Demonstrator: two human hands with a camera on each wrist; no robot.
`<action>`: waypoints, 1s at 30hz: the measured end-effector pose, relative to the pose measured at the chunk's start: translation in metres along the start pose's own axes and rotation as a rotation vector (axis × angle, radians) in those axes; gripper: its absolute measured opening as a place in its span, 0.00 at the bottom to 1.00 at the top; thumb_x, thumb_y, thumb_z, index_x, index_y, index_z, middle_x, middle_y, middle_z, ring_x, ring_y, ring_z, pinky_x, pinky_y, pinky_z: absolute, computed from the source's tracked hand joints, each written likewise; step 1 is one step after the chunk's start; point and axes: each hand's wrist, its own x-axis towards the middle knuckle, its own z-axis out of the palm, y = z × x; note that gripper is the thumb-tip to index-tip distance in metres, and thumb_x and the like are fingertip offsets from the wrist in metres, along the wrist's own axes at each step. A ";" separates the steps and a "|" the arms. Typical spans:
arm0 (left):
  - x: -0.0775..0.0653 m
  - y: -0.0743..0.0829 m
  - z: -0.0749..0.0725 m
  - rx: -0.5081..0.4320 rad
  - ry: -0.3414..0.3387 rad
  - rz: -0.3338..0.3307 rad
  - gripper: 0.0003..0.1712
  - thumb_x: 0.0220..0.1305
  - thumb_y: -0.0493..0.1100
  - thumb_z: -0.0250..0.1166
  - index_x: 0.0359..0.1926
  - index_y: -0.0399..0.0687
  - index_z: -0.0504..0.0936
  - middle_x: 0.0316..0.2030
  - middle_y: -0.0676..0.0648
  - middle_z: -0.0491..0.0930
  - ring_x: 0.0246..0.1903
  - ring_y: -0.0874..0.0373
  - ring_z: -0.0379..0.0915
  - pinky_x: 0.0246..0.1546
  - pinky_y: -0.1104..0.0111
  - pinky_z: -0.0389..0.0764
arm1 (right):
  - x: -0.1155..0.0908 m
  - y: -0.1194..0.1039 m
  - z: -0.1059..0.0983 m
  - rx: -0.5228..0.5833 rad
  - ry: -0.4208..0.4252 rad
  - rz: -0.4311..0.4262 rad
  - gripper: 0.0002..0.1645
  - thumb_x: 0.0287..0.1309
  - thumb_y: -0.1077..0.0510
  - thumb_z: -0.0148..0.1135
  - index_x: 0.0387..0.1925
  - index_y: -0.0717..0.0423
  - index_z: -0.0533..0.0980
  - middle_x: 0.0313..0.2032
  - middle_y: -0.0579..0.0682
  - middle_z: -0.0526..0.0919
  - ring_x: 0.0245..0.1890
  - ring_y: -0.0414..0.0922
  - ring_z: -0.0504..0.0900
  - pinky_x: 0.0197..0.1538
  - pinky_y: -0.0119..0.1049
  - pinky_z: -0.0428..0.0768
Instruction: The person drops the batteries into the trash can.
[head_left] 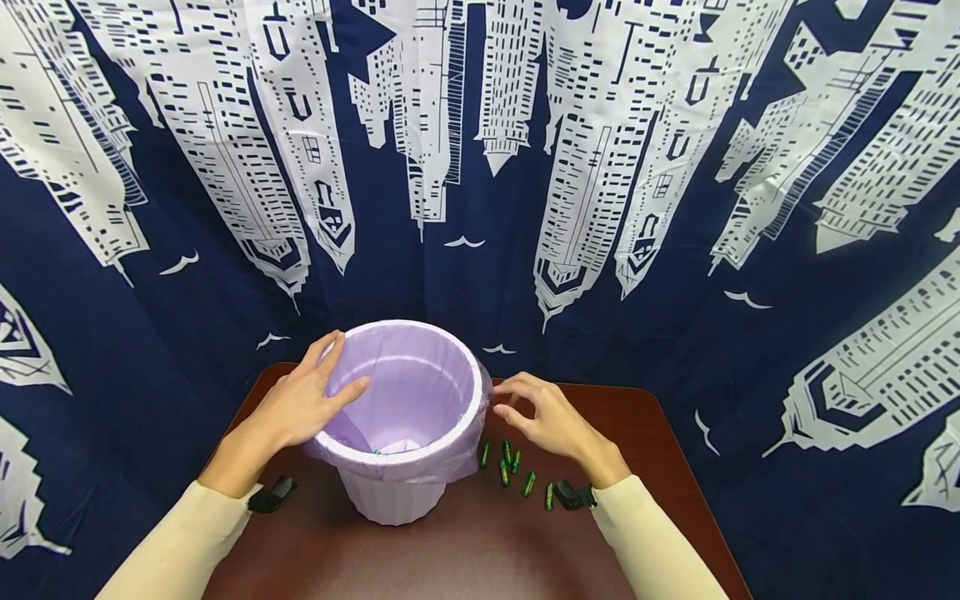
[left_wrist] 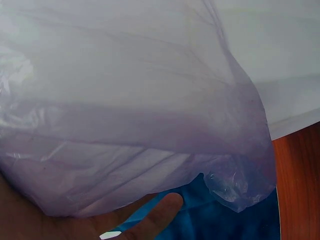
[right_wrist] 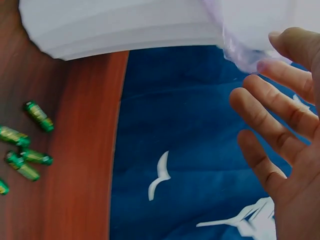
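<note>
A long cream left sleeve (head_left: 176,546), with soft creases, fills the lower left of the frame and ends at the wrist of the bare left hand (head_left: 296,404). A matching right sleeve (head_left: 656,537) at lower right meets the bare right hand (head_left: 551,421). Beside the cuffs sit a left wrist unit (head_left: 272,496) and a right wrist unit (head_left: 573,496) (both black, small and blocky).

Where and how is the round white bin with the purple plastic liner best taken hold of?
Probably by opposite sides of its pale circular rim, left hand from the left, right hand from the right: the bin stands upright, tapering downward. The liner drapes over the rim, so pinch both together.
</note>
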 end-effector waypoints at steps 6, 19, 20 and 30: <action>0.001 -0.001 0.001 -0.002 0.007 0.000 0.61 0.85 0.78 0.56 0.96 0.42 0.50 0.95 0.38 0.48 0.75 0.20 0.77 0.73 0.25 0.79 | -0.026 0.018 0.010 0.014 0.007 0.023 0.18 0.78 0.55 0.78 0.65 0.50 0.91 0.58 0.47 0.94 0.44 0.33 0.89 0.58 0.42 0.92; 0.003 -0.001 0.002 -0.004 0.004 -0.007 0.61 0.85 0.78 0.55 0.96 0.43 0.49 0.96 0.38 0.47 0.77 0.21 0.76 0.76 0.26 0.78 | -0.084 0.058 0.031 0.051 -0.030 0.175 0.20 0.77 0.52 0.80 0.65 0.46 0.90 0.60 0.46 0.93 0.48 0.40 0.91 0.61 0.54 0.92; 0.003 -0.001 0.002 -0.004 0.001 -0.008 0.61 0.85 0.78 0.55 0.96 0.43 0.49 0.96 0.38 0.47 0.77 0.21 0.76 0.76 0.26 0.78 | -0.088 0.061 0.033 0.052 -0.037 0.195 0.20 0.77 0.51 0.80 0.66 0.46 0.90 0.60 0.46 0.93 0.49 0.42 0.91 0.61 0.54 0.92; 0.003 -0.002 0.002 -0.003 0.001 -0.015 0.61 0.85 0.78 0.55 0.96 0.44 0.49 0.96 0.39 0.46 0.79 0.21 0.73 0.77 0.24 0.76 | -0.119 0.084 0.045 0.061 -0.124 0.308 0.29 0.74 0.48 0.83 0.70 0.54 0.87 0.64 0.46 0.90 0.56 0.52 0.88 0.63 0.52 0.90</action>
